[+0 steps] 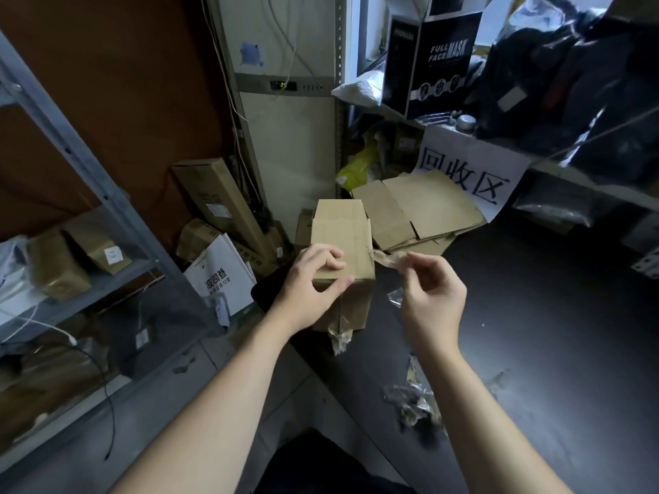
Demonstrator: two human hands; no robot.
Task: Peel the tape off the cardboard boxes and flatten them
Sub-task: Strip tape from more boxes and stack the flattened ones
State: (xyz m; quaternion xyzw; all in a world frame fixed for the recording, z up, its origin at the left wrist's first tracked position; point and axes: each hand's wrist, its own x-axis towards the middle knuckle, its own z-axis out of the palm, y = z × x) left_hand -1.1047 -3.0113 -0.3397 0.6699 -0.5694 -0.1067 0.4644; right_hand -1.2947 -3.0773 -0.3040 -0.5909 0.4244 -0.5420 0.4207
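Centre frame: I am holding a small cardboard box (342,240) above a dark surface (535,333). My left hand (313,283) is curling round its near top edge, fingers on the top face and thumb on the front. My right hand (433,294) is pinching the free end of a strip of tape (388,260) that is running back to the box's right edge. As I judge it, the strip is calling for a low, steady pull along the seam. The left hand should be bracing the box close to the peel line so the paper skin is not tearing away with the tape. A second shred of tape (340,338) is hanging below the box and looks to be the next job before any flattening. Flattened cardboard (431,208) is lying just behind the box, right of centre, and balled-up tape (413,401) is sitting at lower right. The box's right face is turning away from the camera, so I cannot tell how much of the strip is stuck there. Its underside is hiding behind my left wrist, and the pale tape is blurring into the cardboard where the two are meeting.
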